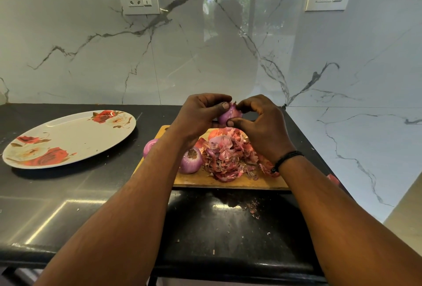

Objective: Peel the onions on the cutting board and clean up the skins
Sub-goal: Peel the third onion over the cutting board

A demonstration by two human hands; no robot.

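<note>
A purple onion (230, 114) is held above the wooden cutting board (201, 179) between both hands. My left hand (198, 118) grips it from the left, thumb on its top. My right hand (262, 126) pinches it from the right, fingertips at its tip and thumb beneath. On the board lies a pile of reddish onion skins (228, 155). A peeled onion (191, 160) sits at the pile's left, and another peeled onion (149, 146) shows at the board's left edge, partly hidden by my left forearm.
A large oval plate (68, 139) with red rose prints lies on the black counter to the left. Small skin crumbs (253, 209) dot the counter in front of the board. One skin piece (333, 179) lies at the counter's right edge. A marble wall stands behind.
</note>
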